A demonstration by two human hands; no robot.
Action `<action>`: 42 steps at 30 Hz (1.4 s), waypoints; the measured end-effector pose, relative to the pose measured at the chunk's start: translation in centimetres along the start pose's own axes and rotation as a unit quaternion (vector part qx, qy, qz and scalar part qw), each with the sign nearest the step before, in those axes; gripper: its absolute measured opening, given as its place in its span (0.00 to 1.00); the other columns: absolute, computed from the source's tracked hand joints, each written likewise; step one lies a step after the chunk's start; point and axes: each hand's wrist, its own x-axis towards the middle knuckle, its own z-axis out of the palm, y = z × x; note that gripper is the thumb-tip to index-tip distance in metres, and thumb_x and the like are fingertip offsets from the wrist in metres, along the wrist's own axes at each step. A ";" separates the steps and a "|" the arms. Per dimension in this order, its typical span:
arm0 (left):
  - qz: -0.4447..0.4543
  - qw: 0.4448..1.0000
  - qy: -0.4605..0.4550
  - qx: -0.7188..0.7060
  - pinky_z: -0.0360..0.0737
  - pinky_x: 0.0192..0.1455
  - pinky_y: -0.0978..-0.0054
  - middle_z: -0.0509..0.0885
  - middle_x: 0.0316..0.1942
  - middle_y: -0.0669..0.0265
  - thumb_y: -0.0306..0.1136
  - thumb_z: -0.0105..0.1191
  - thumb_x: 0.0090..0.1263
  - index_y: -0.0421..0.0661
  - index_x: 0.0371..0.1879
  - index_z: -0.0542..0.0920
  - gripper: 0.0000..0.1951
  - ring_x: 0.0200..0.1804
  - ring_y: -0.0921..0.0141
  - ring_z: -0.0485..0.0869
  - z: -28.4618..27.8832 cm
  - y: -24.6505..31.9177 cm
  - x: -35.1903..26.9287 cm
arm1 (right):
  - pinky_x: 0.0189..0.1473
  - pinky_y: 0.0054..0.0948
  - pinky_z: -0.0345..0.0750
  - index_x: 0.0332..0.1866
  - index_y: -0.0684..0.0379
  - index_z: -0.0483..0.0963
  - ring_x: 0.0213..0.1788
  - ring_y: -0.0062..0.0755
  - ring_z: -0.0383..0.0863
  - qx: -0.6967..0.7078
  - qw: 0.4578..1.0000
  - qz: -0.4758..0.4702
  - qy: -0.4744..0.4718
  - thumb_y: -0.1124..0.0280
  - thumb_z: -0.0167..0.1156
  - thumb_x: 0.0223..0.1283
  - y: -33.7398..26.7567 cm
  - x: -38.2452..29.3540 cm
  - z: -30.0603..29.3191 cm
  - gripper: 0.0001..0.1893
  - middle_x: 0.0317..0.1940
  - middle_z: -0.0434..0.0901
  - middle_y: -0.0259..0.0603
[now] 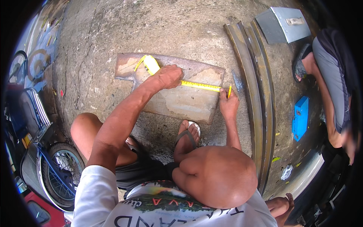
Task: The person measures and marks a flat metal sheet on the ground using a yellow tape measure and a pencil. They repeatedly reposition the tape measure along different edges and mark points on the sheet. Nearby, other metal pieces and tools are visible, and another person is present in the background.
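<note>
A flat, partly rusted metal sheet (181,98) with a notched left side lies on the concrete before me. My left hand (170,76) is closed around a yellow tape measure (151,64) above the sheet, its case sticking out to the upper left with a yellow strap. From there the yellow blade (201,85) runs across the sheet to its right edge. My right hand (229,105) pinches the blade's end at that edge. A slim yellow pencil or marker (229,91) stands up between the same hand's fingers.
Long rusty steel channels (256,99) lie to the right. Beyond them are a grey metal box (286,25), a blue toolbox (300,118) and another person (330,76). On the left stands a motorcycle with a spoked wheel (63,170). My sandalled foot (187,136) is near the sheet's lower edge.
</note>
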 end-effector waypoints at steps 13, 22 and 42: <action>-0.016 0.999 0.037 0.019 0.84 0.53 0.55 0.89 0.39 0.45 0.30 0.58 0.65 0.36 0.35 0.88 0.10 0.47 0.48 0.88 0.4 0.2 0.1 | 0.42 0.49 0.78 0.42 0.70 0.80 0.36 0.59 0.86 0.013 1.000 0.012 -0.008 0.62 0.64 0.68 0.4 0.1 0.2 0.16 0.30 0.84 0.60; -0.027 0.999 0.011 0.016 0.81 0.57 0.53 0.88 0.41 0.45 0.37 0.64 0.67 0.37 0.39 0.87 0.13 0.50 0.48 0.86 0.1 0.1 0.3 | 0.42 0.50 0.78 0.42 0.69 0.79 0.35 0.58 0.86 -0.006 1.000 -0.016 0.010 0.61 0.60 0.72 0.8 0.0 0.4 0.17 0.30 0.85 0.58; 0.001 0.999 0.039 0.018 0.82 0.54 0.52 0.88 0.38 0.45 0.38 0.65 0.65 0.37 0.37 0.87 0.14 0.48 0.46 0.86 0.9 -0.6 0.5 | 0.31 0.35 0.79 0.37 0.63 0.72 0.26 0.34 0.84 0.169 0.963 -0.192 -0.089 0.73 0.65 0.65 -4.6 -4.0 8.1 0.09 0.25 0.83 0.46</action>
